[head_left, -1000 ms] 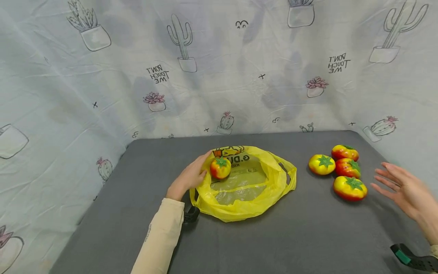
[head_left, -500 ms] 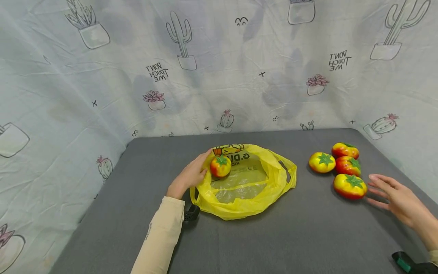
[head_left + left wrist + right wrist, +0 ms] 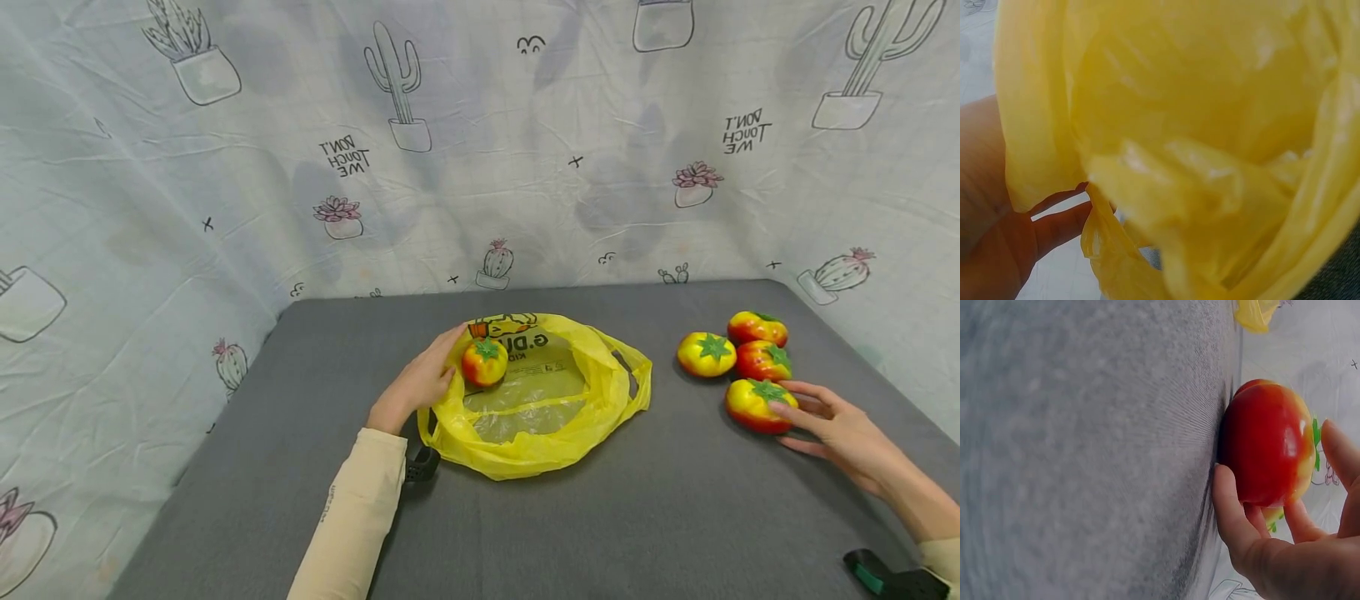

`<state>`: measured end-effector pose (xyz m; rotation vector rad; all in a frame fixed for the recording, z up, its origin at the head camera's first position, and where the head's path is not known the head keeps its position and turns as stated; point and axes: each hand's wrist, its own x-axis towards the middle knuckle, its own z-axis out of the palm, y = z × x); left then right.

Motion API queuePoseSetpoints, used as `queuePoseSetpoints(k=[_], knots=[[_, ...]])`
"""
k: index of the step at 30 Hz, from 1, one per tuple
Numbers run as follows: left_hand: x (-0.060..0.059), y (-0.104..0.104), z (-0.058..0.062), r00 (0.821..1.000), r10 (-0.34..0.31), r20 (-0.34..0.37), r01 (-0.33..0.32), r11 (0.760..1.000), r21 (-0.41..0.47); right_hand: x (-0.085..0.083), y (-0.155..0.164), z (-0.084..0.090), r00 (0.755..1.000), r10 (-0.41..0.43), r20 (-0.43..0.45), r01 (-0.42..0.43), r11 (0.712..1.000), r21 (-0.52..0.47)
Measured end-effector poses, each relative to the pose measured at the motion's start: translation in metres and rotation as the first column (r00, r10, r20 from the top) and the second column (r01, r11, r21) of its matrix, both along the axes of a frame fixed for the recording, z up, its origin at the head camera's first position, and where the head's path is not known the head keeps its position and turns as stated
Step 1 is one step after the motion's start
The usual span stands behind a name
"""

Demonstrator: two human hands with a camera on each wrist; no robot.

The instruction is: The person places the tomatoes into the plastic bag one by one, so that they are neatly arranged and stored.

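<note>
A yellow plastic bag (image 3: 551, 433) lies open on the grey table (image 3: 600, 525), with one red-yellow tomato (image 3: 483, 362) inside at its far left. My left hand (image 3: 420, 382) holds the bag's left rim beside that tomato. In the left wrist view the bag film (image 3: 1210, 125) fills the frame, draped over my left hand (image 3: 1022, 237), whose fingers pinch a fold of it. At the right, my right hand (image 3: 813, 414) closes its thumb and fingers round the nearest tomato (image 3: 748, 406), which rests on the table. The right wrist view shows this tomato (image 3: 1266, 450) between the thumb and fingers (image 3: 1235, 512).
Three more tomatoes (image 3: 706, 354) (image 3: 757, 328) (image 3: 763, 361) sit just behind the gripped one, near the table's right edge. A cactus-print cloth (image 3: 480, 167) walls in the table at the back and both sides. Bare grey surface stretches in front of the bag.
My right hand has moved left and forward from open air onto the nearest tomato, and its fingers have closed round it. The left hand and bag have stayed still.
</note>
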<state>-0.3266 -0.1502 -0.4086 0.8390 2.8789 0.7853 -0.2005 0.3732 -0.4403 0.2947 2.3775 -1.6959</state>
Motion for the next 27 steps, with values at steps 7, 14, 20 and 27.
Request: queuePoseSetpoints(k=[7,14,20,27], knots=[[-0.002,-0.0004,-0.0021,1.0,-0.019,-0.004,0.019,1.0,-0.007,0.0003,-0.0051,-0.0025,1.0,-0.01,-0.02,0.01,1.0,-0.011],[-0.0015,-0.0009,-0.0024,1.0,-0.012,-0.013,0.011,1.0,-0.028,-0.0008,-0.0081,-0.0037,0.998,-0.002,-0.057,0.002,1.0,-0.016],[-0.0013,-0.0013,-0.0032,1.0,-0.014,-0.022,0.014,1.0,-0.025,0.0004,-0.0061,-0.0045,0.999,-0.003,-0.034,0.003,1.0,-0.014],[-0.0006,-0.0011,-0.0024,1.0,-0.009,-0.03,0.009,1.0,-0.027,0.0035,-0.0044,-0.0034,0.999,-0.02,-0.05,0.017,0.998,-0.065]])
